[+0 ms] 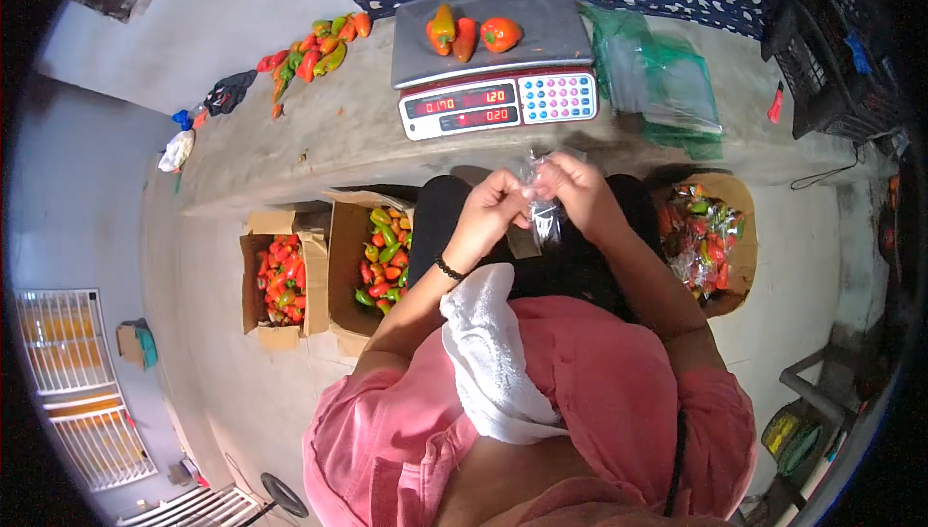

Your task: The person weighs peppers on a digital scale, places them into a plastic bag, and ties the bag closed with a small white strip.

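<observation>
Above my lap, my left hand (496, 206) and my right hand (578, 190) meet with their fingertips pinching a small clear plastic bag (545, 226). The bag hangs down between them and looks flat, without peppers in it. Just beyond my hands, on the concrete counter, stands a digital weighing scale (558, 70) with its red display lit. On its grey plate lie several red, orange and yellow-green peppers (500, 34). To the right of the scale, a stack of clear plastic bags (678, 92) rests on green mesh.
Left of my legs are two cardboard boxes of loose peppers (283, 277) (388, 255). On my right, another box holds bagged peppers (714, 237). A pepper pile (315, 52) lies on the counter's left. At its right stand a red-handled tool (776, 103) and black crates (819, 77).
</observation>
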`<move>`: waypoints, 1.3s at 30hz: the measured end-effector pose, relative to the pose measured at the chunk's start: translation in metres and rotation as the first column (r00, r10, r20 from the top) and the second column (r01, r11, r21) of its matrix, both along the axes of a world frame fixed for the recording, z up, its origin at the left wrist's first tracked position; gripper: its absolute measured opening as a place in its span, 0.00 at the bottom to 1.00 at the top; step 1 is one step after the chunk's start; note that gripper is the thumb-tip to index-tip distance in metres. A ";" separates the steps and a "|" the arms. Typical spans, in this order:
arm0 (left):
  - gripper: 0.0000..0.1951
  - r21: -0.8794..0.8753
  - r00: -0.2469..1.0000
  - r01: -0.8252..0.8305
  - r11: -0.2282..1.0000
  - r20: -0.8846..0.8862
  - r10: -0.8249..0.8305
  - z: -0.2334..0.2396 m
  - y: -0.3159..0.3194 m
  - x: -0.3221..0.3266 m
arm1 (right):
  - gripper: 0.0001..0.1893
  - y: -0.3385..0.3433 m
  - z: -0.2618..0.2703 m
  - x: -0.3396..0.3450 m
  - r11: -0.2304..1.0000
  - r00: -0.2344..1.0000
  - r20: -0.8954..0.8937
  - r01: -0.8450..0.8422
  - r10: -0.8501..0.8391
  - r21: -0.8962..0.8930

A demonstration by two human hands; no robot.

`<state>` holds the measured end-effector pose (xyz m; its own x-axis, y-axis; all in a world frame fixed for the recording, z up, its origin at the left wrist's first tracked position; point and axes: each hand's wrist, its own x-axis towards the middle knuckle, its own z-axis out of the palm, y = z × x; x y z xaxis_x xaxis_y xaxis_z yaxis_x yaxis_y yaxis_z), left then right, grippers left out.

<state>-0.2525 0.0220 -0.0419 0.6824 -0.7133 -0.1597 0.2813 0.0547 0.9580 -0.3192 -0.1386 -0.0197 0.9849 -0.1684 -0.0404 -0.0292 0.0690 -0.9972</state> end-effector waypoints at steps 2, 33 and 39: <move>0.07 0.037 0.986 -0.131 0.991 -0.095 0.134 -0.014 0.008 0.006 | 0.18 -0.003 -0.003 0.005 0.938 0.993 -0.069 0.118 -0.100 0.327; 0.03 0.035 0.938 -0.008 0.999 -0.347 0.020 -0.039 0.032 0.016 | 0.34 0.000 -0.042 0.005 0.799 0.915 -0.057 -0.317 0.400 0.511; 0.08 -0.266 0.670 -0.272 0.925 -0.742 -0.017 0.005 0.024 0.028 | 0.38 -0.006 -0.044 0.010 0.574 0.938 0.059 -0.258 0.341 0.777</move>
<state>-0.2248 0.0461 -0.0370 0.5409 -0.7317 -0.4147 0.8353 0.4099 0.3663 -0.3094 -0.1447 -0.0633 0.9581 0.2691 -0.0979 -0.2753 0.7719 -0.5730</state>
